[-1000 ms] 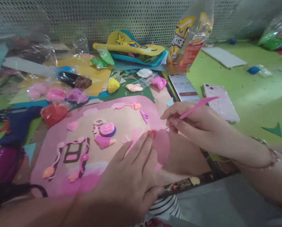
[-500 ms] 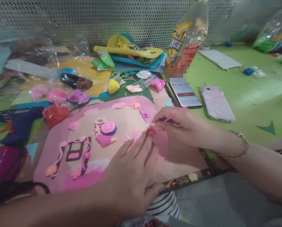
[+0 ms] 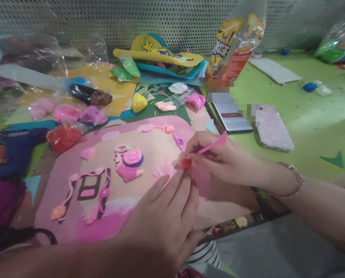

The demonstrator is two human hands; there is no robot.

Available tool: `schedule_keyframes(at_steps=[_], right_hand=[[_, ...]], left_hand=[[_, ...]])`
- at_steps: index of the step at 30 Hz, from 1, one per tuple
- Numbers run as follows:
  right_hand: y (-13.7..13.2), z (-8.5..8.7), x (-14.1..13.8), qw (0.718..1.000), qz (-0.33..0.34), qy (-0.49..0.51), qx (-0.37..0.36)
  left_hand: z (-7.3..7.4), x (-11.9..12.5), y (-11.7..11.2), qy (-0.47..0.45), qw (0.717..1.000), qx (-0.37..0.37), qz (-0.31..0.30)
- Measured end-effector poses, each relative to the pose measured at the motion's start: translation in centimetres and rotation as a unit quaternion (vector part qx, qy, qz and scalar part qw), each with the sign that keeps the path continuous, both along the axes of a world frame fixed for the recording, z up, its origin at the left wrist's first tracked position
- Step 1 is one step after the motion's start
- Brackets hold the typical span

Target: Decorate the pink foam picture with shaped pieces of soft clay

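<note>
My right hand [image 3: 230, 160] pinches a pink clay modelling tool [image 3: 215, 142], its flat wide end rising above the knuckles. The tool's working tip is hidden by the fingers, close to a small red clay piece [image 3: 186, 163]. My left hand [image 3: 166, 216] lies spread on the pink-and-beige paper board [image 3: 65, 162], fingertips at the lower edge of the red piece. Left of the hands, a clay figure with a pink spiral shell [image 3: 129, 162] sits on the board. A purple clay strand [image 3: 178, 142] curls along the board's upper right, and pink clay strips [image 3: 162, 170] stand out beside my left fingers.
Bagged clay lumps, including yellow [image 3: 139, 102] and red [image 3: 64, 137], lie behind the board. A blue glue gun [image 3: 19, 148] is at left. Two phones, one lit [image 3: 232, 116] and one in a pale case [image 3: 273, 127], lie right of a snack bag [image 3: 233, 50].
The pink tool has turned in my right fingers, so its broad flat end now shows. The red piece looks more filled and less ring-like. The view has shifted slightly.
</note>
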State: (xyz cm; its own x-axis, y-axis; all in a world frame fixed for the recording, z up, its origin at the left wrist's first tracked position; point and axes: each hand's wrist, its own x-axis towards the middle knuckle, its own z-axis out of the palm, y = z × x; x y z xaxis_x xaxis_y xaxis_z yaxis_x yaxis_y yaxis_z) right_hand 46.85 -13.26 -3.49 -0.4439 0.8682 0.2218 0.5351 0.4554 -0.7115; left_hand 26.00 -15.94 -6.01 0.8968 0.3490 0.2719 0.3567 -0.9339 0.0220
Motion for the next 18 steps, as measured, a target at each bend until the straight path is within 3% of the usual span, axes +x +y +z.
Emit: schedule_keyframes(at_steps=[5,18], right_hand=[[-0.06,0.05,0.02,0.999,-0.015,-0.029,0.037],[-0.40,-0.10,-0.15,0.998,0.003,-0.049,0.045]], left_hand=[[-0.27,0.06,-0.23,-0.001,1.000,0.017,-0.001],[-0.58,-0.09,-0.47,-0.005,0.999,0.032,-0.011]])
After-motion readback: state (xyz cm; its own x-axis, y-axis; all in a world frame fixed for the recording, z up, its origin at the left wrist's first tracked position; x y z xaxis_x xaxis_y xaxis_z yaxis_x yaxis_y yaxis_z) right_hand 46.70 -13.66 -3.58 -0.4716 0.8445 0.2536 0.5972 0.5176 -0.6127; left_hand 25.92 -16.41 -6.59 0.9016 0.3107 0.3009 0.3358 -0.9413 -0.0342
